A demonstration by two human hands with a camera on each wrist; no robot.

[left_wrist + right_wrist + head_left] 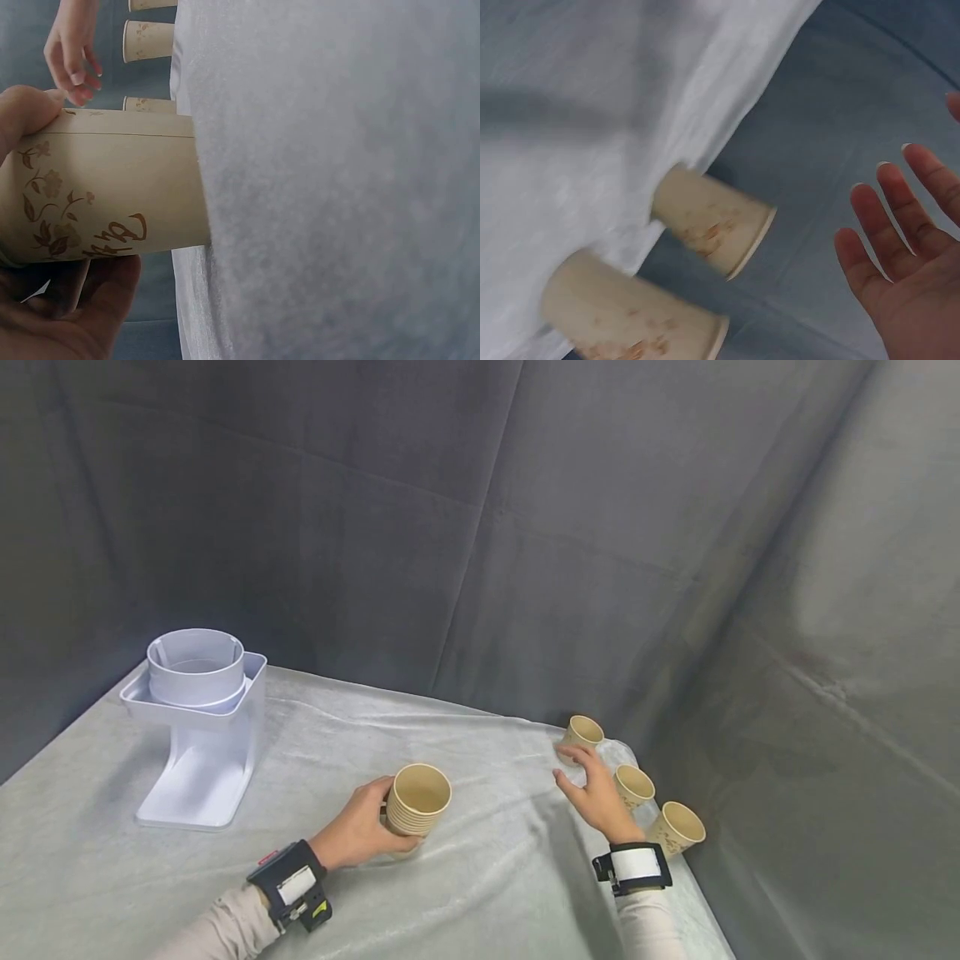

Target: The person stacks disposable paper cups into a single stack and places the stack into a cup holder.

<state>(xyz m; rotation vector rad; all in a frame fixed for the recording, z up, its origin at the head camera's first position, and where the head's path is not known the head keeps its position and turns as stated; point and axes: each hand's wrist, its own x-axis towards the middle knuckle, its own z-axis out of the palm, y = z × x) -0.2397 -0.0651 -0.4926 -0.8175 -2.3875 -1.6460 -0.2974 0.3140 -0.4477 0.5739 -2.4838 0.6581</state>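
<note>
Hanging behind: a grey curtain (337,527), dark across the back and paler down the right side.
Table (487,893): covered by a pale, lightly wrinkled cloth (345,727).
White stand (217,752): upright on the left part of the table, flat foot below, tray-like top above.
White bowl (197,685): round, sitting in the top of the stand, open side up.
Left hand (360,827): curled round a stack of cups, thumb on one side and fingers on the other, closed only as far as the cups' width allows.
Right hand (600,797): wide open, fingers spread and holding nothing; its fingertips overlap the far cup in the head view, and whether they touch it cannot be told.
Wristbands: a black one on the left wrist (296,881), another on the right (636,867).
Stack of cups (414,810): beige, nested, mouths up, between the stand and the single cups; contact with the cloth is unclear.
Single cups: a far cup (587,731), a middle cup (633,783) and a near cup (678,827), upright in a row along the table's right edge.
Print: brown flowers (52,187) and lettering (120,232) on the held stack.
</note>
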